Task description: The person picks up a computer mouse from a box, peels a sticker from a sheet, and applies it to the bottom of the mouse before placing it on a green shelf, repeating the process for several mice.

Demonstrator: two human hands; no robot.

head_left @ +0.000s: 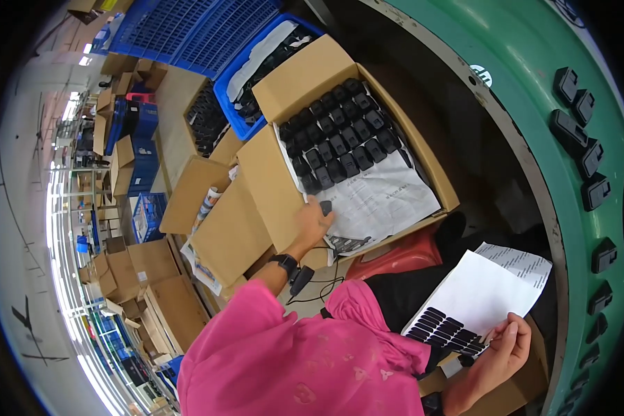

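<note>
My left hand (312,225) reaches over the near left edge of an open cardboard box (451,194). Its fingers are closed on a small black plastic part (326,206), just above the white paper (388,197) lining the box. Beyond it, rows of similar black plastic parts (343,132) lie on that paper. At the lower right, my right hand (505,350) pinches a white sticker sheet (475,288) by its lower right edge. Rows of black stickers (447,329) fill the sheet's lower part, and a printed backing flap folds out at its upper right.
A green worktable (520,76) curves along the right, with several black parts (593,156) lined up on it. Blue crates (239,118) and another box of black parts (206,118) stand beyond the carton. A red stool (395,260) sits below the box, near a dark cable.
</note>
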